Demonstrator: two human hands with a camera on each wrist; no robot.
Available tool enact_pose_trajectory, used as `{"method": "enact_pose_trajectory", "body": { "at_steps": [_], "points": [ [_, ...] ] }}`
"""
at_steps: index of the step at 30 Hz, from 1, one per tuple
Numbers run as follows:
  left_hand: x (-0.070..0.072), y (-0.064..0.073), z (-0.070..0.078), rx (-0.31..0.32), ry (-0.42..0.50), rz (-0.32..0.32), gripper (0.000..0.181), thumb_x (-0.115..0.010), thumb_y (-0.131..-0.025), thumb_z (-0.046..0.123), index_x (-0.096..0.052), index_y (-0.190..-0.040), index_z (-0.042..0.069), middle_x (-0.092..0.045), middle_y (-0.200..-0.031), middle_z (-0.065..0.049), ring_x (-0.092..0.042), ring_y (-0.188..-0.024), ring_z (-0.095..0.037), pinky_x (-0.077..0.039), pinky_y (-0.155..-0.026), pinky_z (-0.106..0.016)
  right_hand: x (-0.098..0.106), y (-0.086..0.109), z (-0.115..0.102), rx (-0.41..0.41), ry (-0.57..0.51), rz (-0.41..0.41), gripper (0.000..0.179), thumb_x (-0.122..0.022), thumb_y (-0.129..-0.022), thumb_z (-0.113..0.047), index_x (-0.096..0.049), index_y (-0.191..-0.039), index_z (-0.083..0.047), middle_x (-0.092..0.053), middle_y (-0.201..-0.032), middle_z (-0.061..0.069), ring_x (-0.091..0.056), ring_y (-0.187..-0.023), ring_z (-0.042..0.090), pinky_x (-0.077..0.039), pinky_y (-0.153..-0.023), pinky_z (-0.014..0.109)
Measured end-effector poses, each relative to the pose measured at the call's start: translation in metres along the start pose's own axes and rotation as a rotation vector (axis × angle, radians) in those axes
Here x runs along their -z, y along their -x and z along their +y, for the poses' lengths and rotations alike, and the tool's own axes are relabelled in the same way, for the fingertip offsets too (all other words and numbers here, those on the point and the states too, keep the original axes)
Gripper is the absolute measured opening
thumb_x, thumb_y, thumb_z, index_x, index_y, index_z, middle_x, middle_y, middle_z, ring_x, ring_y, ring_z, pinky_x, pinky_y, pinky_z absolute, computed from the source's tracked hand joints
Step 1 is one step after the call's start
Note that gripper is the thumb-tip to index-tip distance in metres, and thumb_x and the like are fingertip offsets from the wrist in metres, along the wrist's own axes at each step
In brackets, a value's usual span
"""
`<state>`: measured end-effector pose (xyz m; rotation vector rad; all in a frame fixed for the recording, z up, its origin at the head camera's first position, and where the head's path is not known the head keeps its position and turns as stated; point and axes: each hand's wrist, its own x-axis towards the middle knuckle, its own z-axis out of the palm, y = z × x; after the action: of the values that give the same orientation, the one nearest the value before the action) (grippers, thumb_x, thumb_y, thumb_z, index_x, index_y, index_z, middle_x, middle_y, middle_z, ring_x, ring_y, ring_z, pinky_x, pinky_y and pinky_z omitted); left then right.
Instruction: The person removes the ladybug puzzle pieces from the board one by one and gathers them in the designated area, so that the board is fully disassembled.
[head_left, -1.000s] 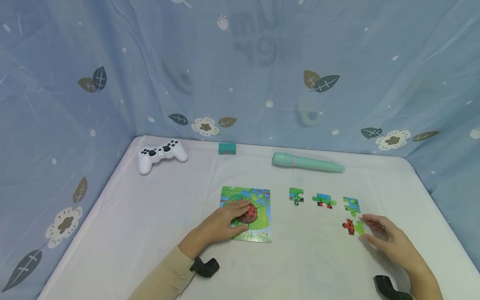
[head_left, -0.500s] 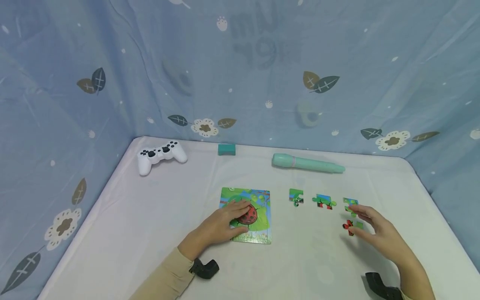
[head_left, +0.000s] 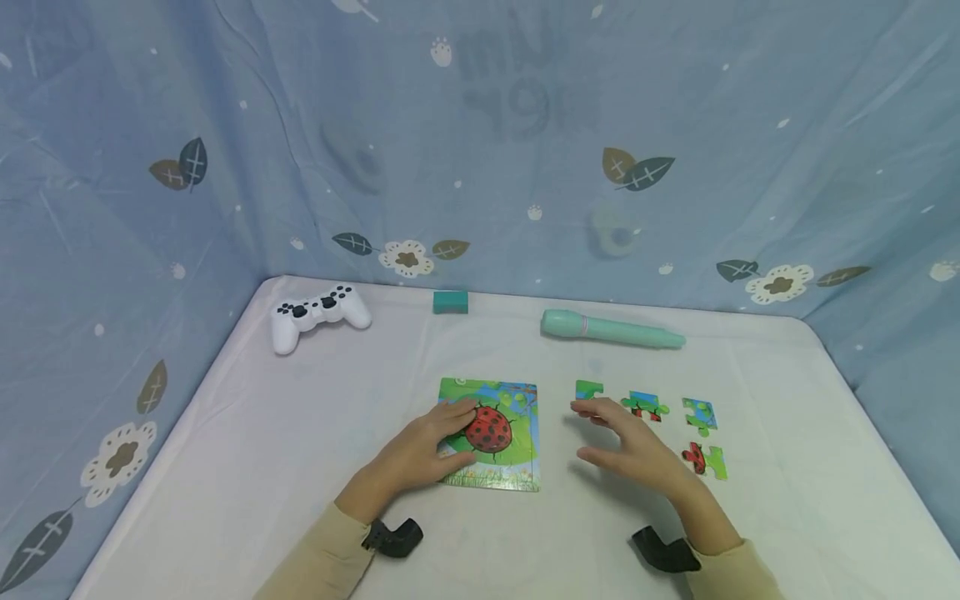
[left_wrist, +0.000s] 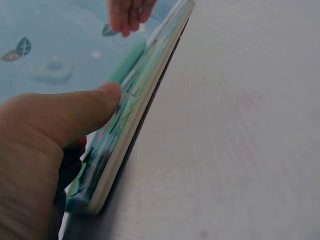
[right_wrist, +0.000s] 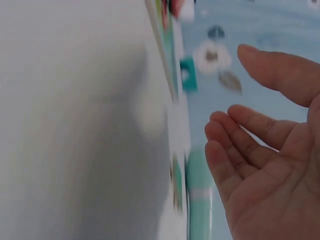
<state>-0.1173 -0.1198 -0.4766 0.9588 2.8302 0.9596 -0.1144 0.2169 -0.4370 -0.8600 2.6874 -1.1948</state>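
Note:
A square ladybug puzzle board (head_left: 489, 432) lies on the white table. Across its left part rests my left hand (head_left: 420, 446), fingers extended on the picture; in the left wrist view the thumb lies along the top near the board's edge. My right hand (head_left: 633, 446) hovers above the table to the right of the board, palm facing it, fingers relaxed and holding nothing. Behind its fingertips shows a green puzzle piece (head_left: 588, 389), partly hidden. Farther right lie a blue-and-green piece (head_left: 645, 403), a corner-like piece (head_left: 701, 414) and a red-and-green piece (head_left: 705, 460).
Along the back lie a white game controller (head_left: 321, 317), a small teal block (head_left: 451, 302) and a mint-green microphone-shaped stick (head_left: 611, 329). A blue patterned curtain (head_left: 540, 167) closes off the table's back and sides. Each wrist carries a black camera mount (head_left: 393, 537).
My right hand has left the puzzle pieces at the right and moved left toward the board, with nothing in it. My left hand stays on the board. The loose pieces lie where they were.

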Motion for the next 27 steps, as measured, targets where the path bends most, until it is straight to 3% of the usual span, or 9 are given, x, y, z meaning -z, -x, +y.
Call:
{"method": "enact_pose_trajectory", "body": {
  "at_steps": [4,8,12,18,27],
  "points": [
    [0.001,0.002,-0.003,0.015,-0.002,-0.016,0.064,-0.068,-0.085,0.042,-0.053,-0.135,0.007,-0.044,-0.147,-0.004,-0.037,-0.137,-0.034,-0.036,-0.111,-0.045,-0.021,-0.026,-0.014,0.006,-0.046,-0.062,0.055,-0.07,-0.086,-0.021,-0.049,-0.132,-0.001,-0.055,-0.131,0.013,-0.053,-0.12,0.029,-0.047,-0.1,0.041],
    [0.001,0.002,-0.004,0.007,0.002,-0.022,0.064,-0.067,-0.085,0.044,-0.053,-0.136,0.007,-0.045,-0.146,-0.005,-0.037,-0.137,-0.035,-0.036,-0.111,-0.046,-0.04,-0.048,-0.025,0.048,-0.089,-0.11,0.057,-0.07,-0.086,-0.02,-0.047,-0.133,0.003,-0.053,-0.133,0.016,-0.053,-0.121,0.032,-0.046,-0.102,0.044],
    [0.002,0.001,-0.005,-0.005,0.005,-0.022,0.064,-0.066,-0.086,0.045,-0.052,-0.136,0.007,-0.045,-0.146,-0.006,-0.037,-0.136,-0.036,-0.036,-0.11,-0.046,-0.056,-0.064,-0.031,0.035,-0.117,-0.133,0.059,-0.071,-0.086,-0.019,-0.046,-0.134,0.004,-0.051,-0.134,0.017,-0.053,-0.121,0.032,-0.046,-0.101,0.046],
    [0.002,0.003,-0.005,0.0,0.01,-0.031,0.063,-0.065,-0.086,0.045,-0.053,-0.135,0.007,-0.045,-0.146,-0.006,-0.038,-0.135,-0.037,-0.037,-0.11,-0.047,-0.075,-0.072,-0.034,-0.031,-0.094,-0.132,0.061,-0.073,-0.083,-0.022,-0.047,-0.134,0.001,-0.051,-0.129,0.014,-0.052,-0.113,0.026,-0.048,-0.095,0.044],
    [0.001,0.002,-0.005,0.015,-0.004,-0.037,0.065,-0.066,-0.086,0.046,-0.052,-0.136,0.008,-0.045,-0.146,-0.005,-0.037,-0.136,-0.037,-0.036,-0.11,-0.046,-0.088,-0.072,-0.04,-0.108,-0.032,-0.079,0.061,-0.077,-0.079,-0.018,-0.049,-0.132,-0.001,-0.044,-0.122,0.011,-0.044,-0.108,0.02,-0.047,-0.089,0.038]
  ]
}}
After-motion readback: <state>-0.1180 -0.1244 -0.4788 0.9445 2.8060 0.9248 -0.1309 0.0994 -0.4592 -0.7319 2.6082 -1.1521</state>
